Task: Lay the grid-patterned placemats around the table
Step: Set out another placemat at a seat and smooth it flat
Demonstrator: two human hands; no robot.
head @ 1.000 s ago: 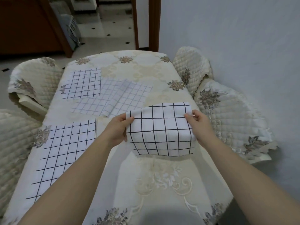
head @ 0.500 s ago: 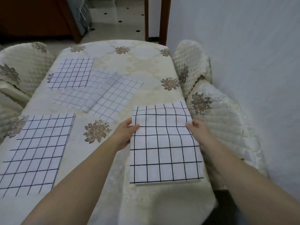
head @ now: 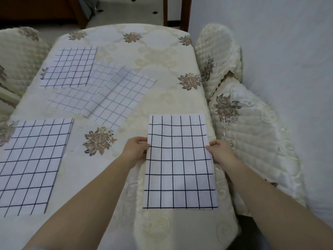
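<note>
A white placemat with a black grid (head: 180, 159) lies flat on the cream tablecloth (head: 162, 56) at the near right side of the table. My left hand (head: 136, 148) pinches its left edge and my right hand (head: 220, 152) pinches its right edge, both about halfway along. Another grid placemat (head: 34, 163) lies flat at the near left. A third (head: 69, 67) lies at the far left. Two more placemats (head: 119, 95) lie overlapped and askew in the middle of the table.
Quilted cream chair covers (head: 252, 127) stand tight against the table's right side, next to a white wall (head: 288, 42). More covered chairs (head: 19, 51) are at the left. A wooden door frame (head: 185, 13) and tiled floor lie beyond the far end.
The placemat went from held up above the table to lying flat at the near right edge. My hands stay on its two sides. The camera has tilted down and closer.
</note>
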